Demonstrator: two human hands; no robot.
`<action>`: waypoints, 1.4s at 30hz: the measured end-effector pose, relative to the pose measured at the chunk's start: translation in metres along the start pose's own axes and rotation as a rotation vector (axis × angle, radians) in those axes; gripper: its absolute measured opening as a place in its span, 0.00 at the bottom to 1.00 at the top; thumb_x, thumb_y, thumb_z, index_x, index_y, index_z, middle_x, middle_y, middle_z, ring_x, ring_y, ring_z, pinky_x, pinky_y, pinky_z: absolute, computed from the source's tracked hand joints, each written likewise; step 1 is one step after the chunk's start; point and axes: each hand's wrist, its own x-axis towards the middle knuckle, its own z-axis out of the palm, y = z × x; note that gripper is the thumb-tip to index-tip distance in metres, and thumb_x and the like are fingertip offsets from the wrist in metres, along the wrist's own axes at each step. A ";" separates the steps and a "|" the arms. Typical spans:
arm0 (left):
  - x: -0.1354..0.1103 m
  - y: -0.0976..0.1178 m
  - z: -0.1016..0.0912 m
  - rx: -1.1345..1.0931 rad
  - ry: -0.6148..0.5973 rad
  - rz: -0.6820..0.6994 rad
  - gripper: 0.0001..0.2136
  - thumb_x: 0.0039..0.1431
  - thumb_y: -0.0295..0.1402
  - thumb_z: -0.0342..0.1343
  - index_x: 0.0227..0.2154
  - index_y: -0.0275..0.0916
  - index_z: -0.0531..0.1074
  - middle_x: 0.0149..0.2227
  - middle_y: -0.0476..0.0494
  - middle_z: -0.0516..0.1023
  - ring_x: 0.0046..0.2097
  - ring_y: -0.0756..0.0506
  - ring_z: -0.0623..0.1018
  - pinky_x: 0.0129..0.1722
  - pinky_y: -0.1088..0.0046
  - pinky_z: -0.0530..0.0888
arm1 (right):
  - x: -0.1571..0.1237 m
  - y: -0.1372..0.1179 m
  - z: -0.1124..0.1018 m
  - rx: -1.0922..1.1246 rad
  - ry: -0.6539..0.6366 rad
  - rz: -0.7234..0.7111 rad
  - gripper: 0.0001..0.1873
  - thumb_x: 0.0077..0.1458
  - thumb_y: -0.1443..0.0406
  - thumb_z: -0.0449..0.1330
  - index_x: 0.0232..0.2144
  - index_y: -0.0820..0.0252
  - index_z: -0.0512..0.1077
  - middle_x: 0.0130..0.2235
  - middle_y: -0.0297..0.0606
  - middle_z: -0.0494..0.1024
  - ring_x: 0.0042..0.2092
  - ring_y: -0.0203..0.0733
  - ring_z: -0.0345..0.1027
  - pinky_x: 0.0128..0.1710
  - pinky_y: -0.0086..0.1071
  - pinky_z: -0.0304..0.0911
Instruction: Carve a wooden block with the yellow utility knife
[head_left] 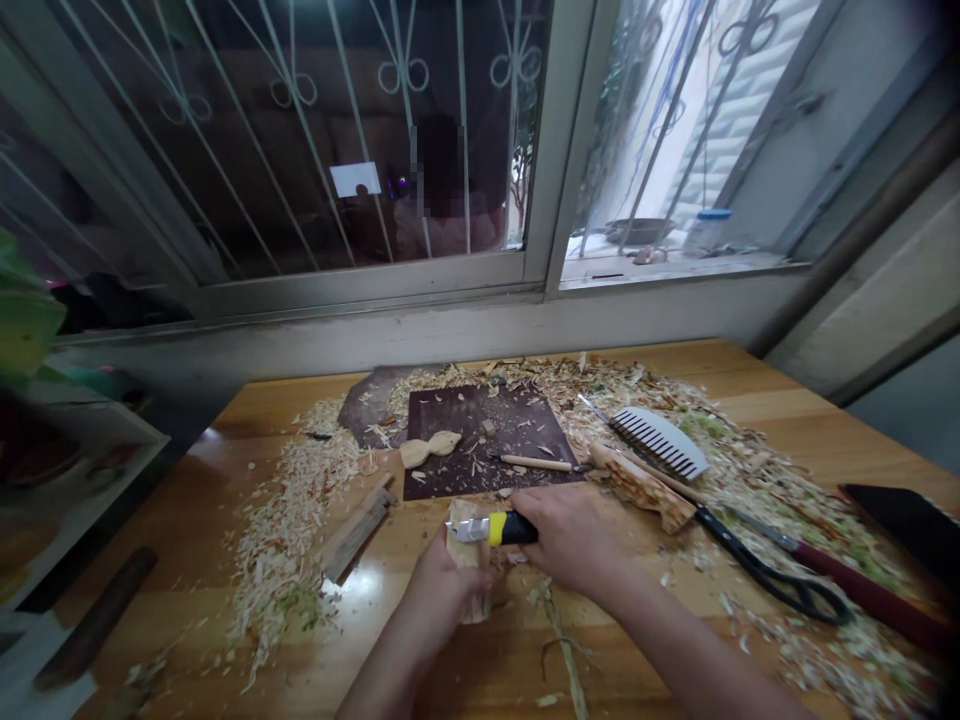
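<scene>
Near the table's front, my left hand (442, 578) is wrapped round a short pale wood block (475, 606), held roughly upright. My right hand (566, 538) grips a knife (498, 528) by its yellow and black handle. The knife's metal blade lies across the upper part of the block, close to my left fingers. Just beyond the hands, a dark mat (450, 410) bears a carved wooden piece with a narrow waist (429, 450) and a thin tool with a pale wooden handle (536, 463).
Wood shavings (285, 530) spread around the mat. A rough wood strip (358, 528) lies left. To the right are a partly barked wood piece (641, 487), a white comb-like object (660, 440), a black looped handle (772, 580) and a dark red handle (862, 590). A barred window stands behind.
</scene>
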 end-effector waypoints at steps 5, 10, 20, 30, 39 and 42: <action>0.005 -0.001 0.000 0.033 0.006 0.028 0.24 0.29 0.20 0.53 0.37 0.34 0.67 0.25 0.51 0.74 0.30 0.47 0.71 0.30 0.75 0.64 | 0.003 0.001 0.003 -0.040 0.029 0.071 0.04 0.42 0.67 0.55 0.26 0.58 0.67 0.30 0.37 0.75 0.33 0.41 0.66 0.31 0.29 0.50; 0.013 0.000 -0.001 0.023 0.004 0.001 0.24 0.26 0.20 0.54 0.35 0.34 0.68 0.23 0.50 0.73 0.29 0.45 0.71 0.29 0.73 0.64 | 0.009 0.000 0.005 -0.047 0.012 0.091 0.05 0.41 0.67 0.56 0.26 0.58 0.68 0.30 0.37 0.75 0.34 0.40 0.66 0.30 0.28 0.50; 0.001 0.005 0.001 0.023 0.007 -0.078 0.26 0.27 0.21 0.53 0.38 0.36 0.68 0.29 0.46 0.75 0.33 0.43 0.72 0.29 0.73 0.66 | 0.022 0.042 0.003 -0.107 0.091 0.317 0.08 0.48 0.62 0.52 0.29 0.56 0.69 0.30 0.39 0.76 0.31 0.42 0.68 0.25 0.28 0.48; 0.007 0.001 0.003 0.074 0.060 0.103 0.15 0.28 0.19 0.51 0.25 0.36 0.69 0.22 0.51 0.73 0.31 0.46 0.72 0.31 0.75 0.65 | -0.001 -0.011 -0.004 -0.016 0.005 0.007 0.05 0.42 0.66 0.56 0.27 0.58 0.68 0.30 0.37 0.75 0.34 0.40 0.65 0.31 0.28 0.49; 0.012 -0.004 0.000 0.114 0.089 0.088 0.22 0.29 0.20 0.52 0.35 0.35 0.66 0.23 0.52 0.72 0.28 0.47 0.70 0.28 0.74 0.64 | 0.012 -0.007 0.003 -0.047 -0.006 0.110 0.05 0.43 0.67 0.55 0.27 0.58 0.68 0.31 0.37 0.75 0.36 0.40 0.66 0.33 0.28 0.51; 0.016 -0.003 -0.002 0.102 0.066 0.101 0.22 0.30 0.21 0.53 0.35 0.35 0.66 0.25 0.50 0.73 0.30 0.46 0.71 0.30 0.73 0.64 | 0.017 -0.009 0.006 -0.070 0.031 0.128 0.06 0.42 0.68 0.55 0.27 0.57 0.68 0.31 0.36 0.75 0.36 0.41 0.66 0.32 0.29 0.51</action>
